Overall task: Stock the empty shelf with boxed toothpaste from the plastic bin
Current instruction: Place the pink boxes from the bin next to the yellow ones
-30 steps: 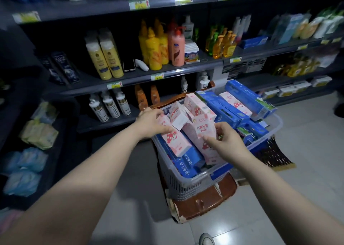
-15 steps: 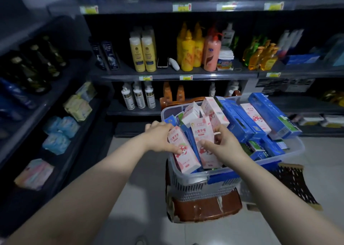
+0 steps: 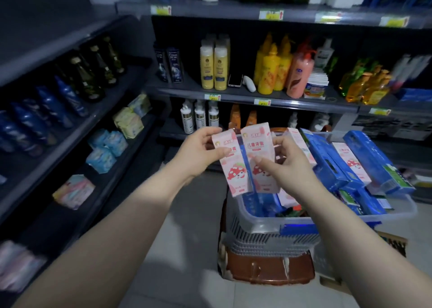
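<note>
The left hand (image 3: 201,153) pinches one pink toothpaste box (image 3: 233,174) near its top, thumb on the front face; the right hand (image 3: 287,165) holds a second pink box (image 3: 259,151) just beside it, thumb across the front and fingers behind. Both grips are closed on their boxes; the two stand upright, side by side, above the near left corner of the plastic bin (image 3: 268,226).

The bin sits on a brown stool (image 3: 268,272) and is heaped with stock: long blue boxes (image 3: 327,167) with more pink ones among them; so the work looks to be at an early stage, with one pair in hand and most of the load waiting.

No toothpaste shows on any shelf in view; the left shelving (image 3: 46,57) carries soft packs (image 3: 105,148) and bottles (image 3: 58,104), and its dim lower level may be the empty shelf, though the blur leaves that uncertain. What is left: carry this pair over, set it down, and go back for the rest.
</note>
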`<state>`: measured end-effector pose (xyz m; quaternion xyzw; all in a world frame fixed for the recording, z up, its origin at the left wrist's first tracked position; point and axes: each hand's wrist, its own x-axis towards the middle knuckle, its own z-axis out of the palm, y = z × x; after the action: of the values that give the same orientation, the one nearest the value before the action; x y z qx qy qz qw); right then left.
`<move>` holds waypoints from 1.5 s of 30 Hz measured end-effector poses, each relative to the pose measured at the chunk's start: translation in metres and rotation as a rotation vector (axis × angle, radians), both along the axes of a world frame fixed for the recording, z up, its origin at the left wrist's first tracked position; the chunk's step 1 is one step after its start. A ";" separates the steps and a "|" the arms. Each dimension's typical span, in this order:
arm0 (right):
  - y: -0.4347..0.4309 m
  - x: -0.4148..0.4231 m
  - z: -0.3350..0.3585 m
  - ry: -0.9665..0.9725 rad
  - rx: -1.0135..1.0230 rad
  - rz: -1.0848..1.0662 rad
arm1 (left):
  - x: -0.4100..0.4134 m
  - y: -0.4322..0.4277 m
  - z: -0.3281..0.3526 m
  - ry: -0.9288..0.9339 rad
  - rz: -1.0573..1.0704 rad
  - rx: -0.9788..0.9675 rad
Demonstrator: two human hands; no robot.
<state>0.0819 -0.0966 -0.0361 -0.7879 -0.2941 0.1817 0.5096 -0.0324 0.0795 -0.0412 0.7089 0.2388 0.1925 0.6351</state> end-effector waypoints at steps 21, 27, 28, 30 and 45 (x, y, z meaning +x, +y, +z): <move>0.353 -0.353 0.080 -0.132 0.287 0.828 | -0.459 0.179 0.133 0.238 0.822 0.525; 0.414 -0.471 0.117 -0.060 0.393 1.100 | -0.576 0.187 0.168 0.418 1.104 0.716; 0.424 -0.491 0.121 -0.053 0.400 1.141 | -0.594 0.188 0.170 0.465 1.155 0.744; 0.443 -0.526 0.125 -0.036 0.412 1.201 | -0.626 0.192 0.173 0.555 1.243 0.779; 0.554 -0.753 0.128 -0.006 0.334 1.644 | -0.820 0.219 0.178 1.147 1.655 0.620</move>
<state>-0.6709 0.4579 0.0922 -0.2372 -0.7992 0.4471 0.3242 -0.8521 0.2983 0.1367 0.4411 0.8534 0.2543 -0.1118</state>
